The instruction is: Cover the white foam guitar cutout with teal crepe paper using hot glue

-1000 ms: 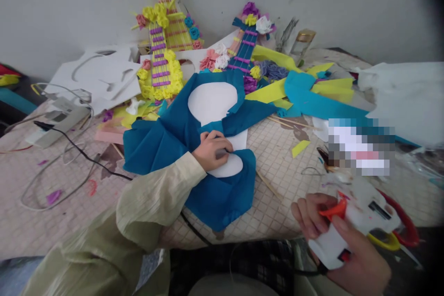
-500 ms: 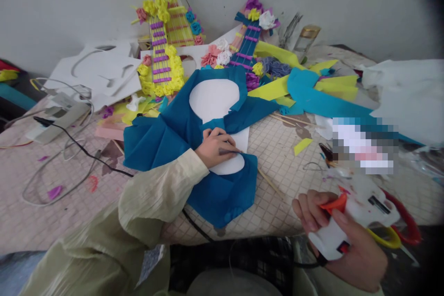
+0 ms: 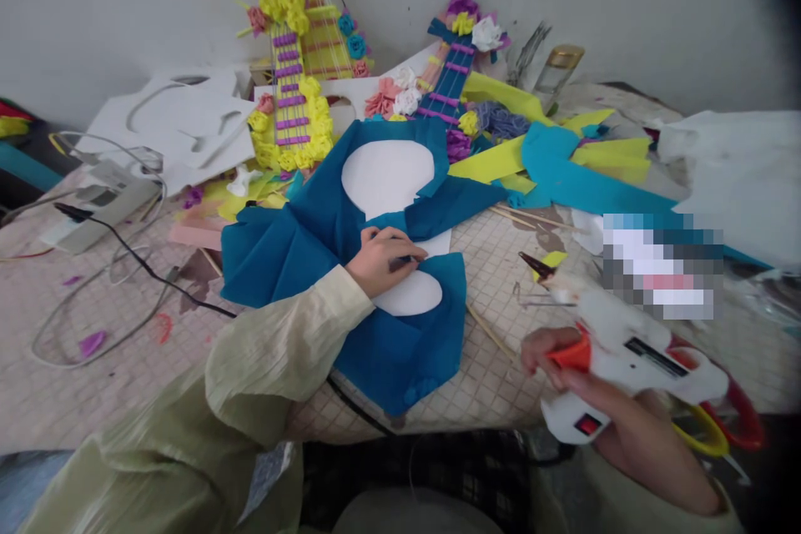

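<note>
In my right hand is a white hot glue gun, fingers closed at its orange trigger. Its dark nozzle points up and left, and its wire stand is folded out below. My left hand lies with bent fingers over the narrow middle of a white guitar-shaped cutout, pressing a folded-over piece of blue crepe paper there. Blue paper spreads under and around the cutout and partly overlaps its upper right side. A small dark patch shows under my left fingers; I cannot make out what it is.
Paper guitars, one yellow and one blue, lean at the wall. A power strip with cables lies left. Right are a teal paper strip, red-handled scissors and thin sticks. A glass jar stands behind.
My right hand has turned the glue gun so that its nozzle points left, and it has come slightly closer to the blue paper. My left hand has shifted a little left and up.
</note>
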Demonstrator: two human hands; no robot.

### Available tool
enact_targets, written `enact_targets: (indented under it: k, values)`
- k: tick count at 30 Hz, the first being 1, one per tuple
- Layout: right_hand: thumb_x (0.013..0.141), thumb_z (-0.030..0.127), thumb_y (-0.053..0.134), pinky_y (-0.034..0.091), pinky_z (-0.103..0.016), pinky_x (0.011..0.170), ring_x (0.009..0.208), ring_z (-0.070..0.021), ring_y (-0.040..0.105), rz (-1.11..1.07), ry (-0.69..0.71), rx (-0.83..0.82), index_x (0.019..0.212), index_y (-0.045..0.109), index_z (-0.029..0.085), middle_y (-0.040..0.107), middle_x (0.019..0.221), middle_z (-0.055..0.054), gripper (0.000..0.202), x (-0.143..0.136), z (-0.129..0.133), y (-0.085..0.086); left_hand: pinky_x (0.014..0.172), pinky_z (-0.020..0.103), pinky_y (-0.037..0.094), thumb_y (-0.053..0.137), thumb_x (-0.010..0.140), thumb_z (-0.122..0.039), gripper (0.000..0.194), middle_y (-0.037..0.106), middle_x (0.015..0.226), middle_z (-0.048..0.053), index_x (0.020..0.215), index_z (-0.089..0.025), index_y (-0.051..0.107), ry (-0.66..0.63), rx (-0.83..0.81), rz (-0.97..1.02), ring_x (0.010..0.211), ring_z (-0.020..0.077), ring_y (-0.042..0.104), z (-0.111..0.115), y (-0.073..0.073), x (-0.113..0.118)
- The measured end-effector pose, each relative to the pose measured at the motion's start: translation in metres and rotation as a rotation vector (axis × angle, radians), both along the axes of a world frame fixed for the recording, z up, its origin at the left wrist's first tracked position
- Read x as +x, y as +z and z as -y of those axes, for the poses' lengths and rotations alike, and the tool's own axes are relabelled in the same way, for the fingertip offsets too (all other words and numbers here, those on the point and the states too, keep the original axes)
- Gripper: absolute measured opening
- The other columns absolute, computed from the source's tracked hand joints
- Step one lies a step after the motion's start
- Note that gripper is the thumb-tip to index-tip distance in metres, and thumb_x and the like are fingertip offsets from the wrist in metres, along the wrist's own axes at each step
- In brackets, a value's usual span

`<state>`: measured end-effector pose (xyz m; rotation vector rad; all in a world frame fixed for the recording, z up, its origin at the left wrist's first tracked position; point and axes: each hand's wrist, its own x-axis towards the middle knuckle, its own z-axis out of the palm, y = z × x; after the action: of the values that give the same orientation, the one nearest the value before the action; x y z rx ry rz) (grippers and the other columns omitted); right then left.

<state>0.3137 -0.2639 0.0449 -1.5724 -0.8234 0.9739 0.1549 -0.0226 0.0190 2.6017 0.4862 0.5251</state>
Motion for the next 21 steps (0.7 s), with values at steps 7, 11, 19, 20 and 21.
enact_targets:
  k: [7, 11, 19, 20, 21]
  values:
    - [0.075, 0.04, 0.059, 0.042, -0.028, 0.052, 0.058, -0.0165, 0.054, -0.192, 0.185, -0.138, 0.085, 0.057, 0.02, 0.06, 0.064, -0.003, 0.023, 0.01, -0.022, 0.008, 0.084, 0.042, 0.031, 0.05, 0.078, -0.04, 0.033, 0.061, 0.108, 0.005, 0.105, -0.023, 0.058, 0.174, 0.182, -0.114, 0.104, 0.025, 0.05, -0.003, 0.03, -0.025]
    - [0.068, 0.041, 0.066, 0.039, -0.024, 0.045, 0.05, -0.0134, 0.05, -0.226, 0.129, -0.284, 0.088, 0.06, 0.016, 0.056, 0.054, 0.0, 0.033, 0.022, -0.044, 0.008, 0.078, 0.042, 0.037, 0.053, 0.068, -0.057, 0.061, 0.054, 0.109, 0.013, 0.112, -0.016, 0.048, 0.314, 0.11, -0.315, 0.098, 0.029, 0.05, -0.009, 0.034, -0.038]
    - [0.075, 0.042, 0.058, 0.04, -0.022, 0.048, 0.053, -0.0122, 0.053, -0.224, 0.344, -0.448, 0.069, 0.062, 0.013, 0.058, 0.059, -0.003, 0.029, 0.027, -0.077, 0.02, 0.073, 0.039, 0.027, 0.064, 0.058, -0.053, 0.044, 0.056, 0.089, 0.005, 0.083, -0.019, 0.053, 0.241, 0.057, -0.448, 0.088, 0.0252, 0.047, -0.006, 0.027, -0.037]
    - [0.075, 0.041, 0.057, 0.041, -0.023, 0.05, 0.054, -0.0126, 0.054, -0.224, 0.369, -0.458, 0.068, 0.062, 0.013, 0.059, 0.062, -0.004, 0.029, 0.028, -0.08, 0.021, 0.072, 0.038, 0.026, 0.063, 0.06, -0.049, 0.038, 0.057, 0.087, 0.004, 0.082, -0.019, 0.054, 0.196, 0.054, -0.438, 0.087, 0.0241, 0.047, -0.005, 0.028, -0.037]
    - [0.076, 0.041, 0.056, 0.043, -0.023, 0.051, 0.056, -0.0131, 0.054, -0.223, 0.39, -0.46, 0.068, 0.062, 0.013, 0.06, 0.064, -0.004, 0.029, 0.029, -0.083, 0.022, 0.072, 0.038, 0.024, 0.062, 0.064, -0.046, 0.032, 0.058, 0.085, 0.003, 0.081, -0.02, 0.055, 0.146, 0.053, -0.422, 0.085, 0.0227, 0.048, -0.005, 0.028, -0.036]
